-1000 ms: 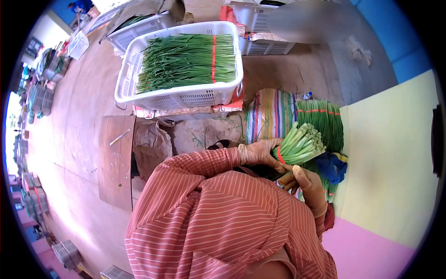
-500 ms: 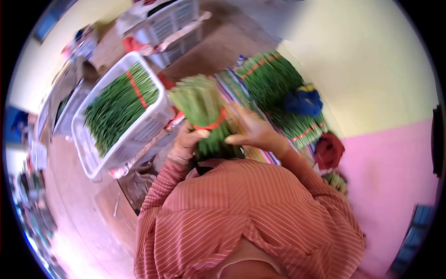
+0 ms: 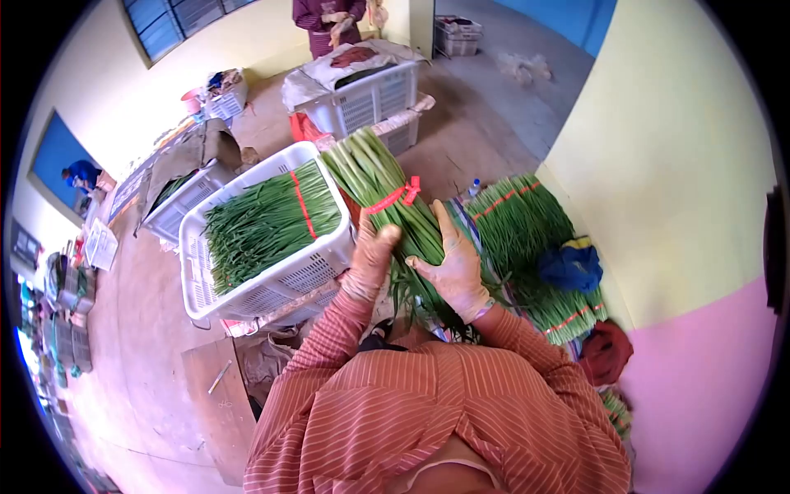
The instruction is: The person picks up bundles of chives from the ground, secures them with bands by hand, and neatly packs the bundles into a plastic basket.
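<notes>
A bunch of garlic chives with pale stalk ends up and dark leaves hanging down is in front of my chest. A red band with a knot on its right side goes around it. Wearing a pale glove, my left hand grips the bunch from the left just below the band, thumb across the front. My right hand, also gloved, holds its right side, thumb in front and fingers along the stalks. To the left, a white plastic crate holds more chives with a red band across them.
Banded chive bundles lie on striped cloth at right, with blue cloth and dark red cloth beside them. A covered white crate stands ahead, a person behind it. A cardboard piece lies lower left.
The bunch has tilted, its stalk ends now leaning up and left. My right hand has closed in on its side. My view has shifted, showing more of the room ahead.
</notes>
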{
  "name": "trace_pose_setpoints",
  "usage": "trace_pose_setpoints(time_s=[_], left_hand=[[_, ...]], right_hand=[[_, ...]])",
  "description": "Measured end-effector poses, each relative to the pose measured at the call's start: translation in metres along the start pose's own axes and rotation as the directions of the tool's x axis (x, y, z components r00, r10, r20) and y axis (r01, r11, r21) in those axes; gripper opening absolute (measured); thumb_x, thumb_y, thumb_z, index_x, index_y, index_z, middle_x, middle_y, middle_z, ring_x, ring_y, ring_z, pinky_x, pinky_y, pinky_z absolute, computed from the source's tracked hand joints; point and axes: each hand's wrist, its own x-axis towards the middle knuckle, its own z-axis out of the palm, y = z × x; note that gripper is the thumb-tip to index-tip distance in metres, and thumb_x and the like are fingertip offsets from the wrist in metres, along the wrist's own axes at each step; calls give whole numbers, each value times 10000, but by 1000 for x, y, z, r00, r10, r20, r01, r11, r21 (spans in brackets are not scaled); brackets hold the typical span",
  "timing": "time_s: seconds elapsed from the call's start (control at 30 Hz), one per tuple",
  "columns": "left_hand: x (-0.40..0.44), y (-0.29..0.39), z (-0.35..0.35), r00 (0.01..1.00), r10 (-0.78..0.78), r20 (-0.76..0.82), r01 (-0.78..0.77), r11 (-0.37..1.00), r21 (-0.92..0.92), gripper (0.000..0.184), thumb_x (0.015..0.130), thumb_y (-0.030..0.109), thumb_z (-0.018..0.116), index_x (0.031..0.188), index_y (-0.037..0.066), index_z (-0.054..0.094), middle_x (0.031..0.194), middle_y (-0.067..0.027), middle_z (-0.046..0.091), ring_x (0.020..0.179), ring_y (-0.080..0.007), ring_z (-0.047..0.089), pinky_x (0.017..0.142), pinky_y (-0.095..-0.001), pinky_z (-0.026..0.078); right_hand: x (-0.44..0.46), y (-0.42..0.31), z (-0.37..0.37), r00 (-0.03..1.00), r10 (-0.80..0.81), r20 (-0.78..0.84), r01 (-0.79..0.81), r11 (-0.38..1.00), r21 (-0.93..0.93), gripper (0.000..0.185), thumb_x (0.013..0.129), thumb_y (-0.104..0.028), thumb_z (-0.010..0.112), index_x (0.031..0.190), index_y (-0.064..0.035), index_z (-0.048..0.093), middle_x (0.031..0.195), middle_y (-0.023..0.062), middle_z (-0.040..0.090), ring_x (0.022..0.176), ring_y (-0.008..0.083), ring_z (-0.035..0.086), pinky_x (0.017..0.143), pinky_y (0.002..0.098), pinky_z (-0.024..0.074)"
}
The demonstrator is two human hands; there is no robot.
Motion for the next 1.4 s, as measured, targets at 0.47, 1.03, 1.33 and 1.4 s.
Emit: trace_pose_setpoints(time_s=[0.47,1.03,1.33,1.4], left_hand=[[12,41,3,983,-173,-69,170,985,-42,618,747,95,789,1262,47,450,1095,-73,606,958,-169,599,839,-318,518],[7,21,21,973,-230,-15,230,966,114,685,729,45,804,1294,63,416,1138,-52,583,1038,-137,566,922,-315,476],[33,14,12,972,235,-25,-152,702,696,957,636,133,837,1437,89,316,1309,-167,490,1236,-293,483,1040,-366,388],[34,12,11,960,281,15,-221,721,657,944,636,144,842,1427,80,331,1298,-165,500,1224,-298,494,1032,-364,396]], right_hand=[[38,-23,-28,912,-405,71,403,849,-340,697,809,-310,678,1392,-34,414,1051,104,572,910,280,553,818,388,434],[79,-21,-41,672,-475,568,647,2,-763,66,716,-213,593,694,-159,563,606,0,515,601,156,569,511,307,443],[74,3,-42,880,-444,168,473,791,-389,206,908,-202,553,778,-58,619,666,28,590,554,170,552,494,283,415],[54,-7,-43,819,335,466,-574,514,638,253,945,-239,537,828,-31,620,650,6,537,526,117,486,479,237,375]])
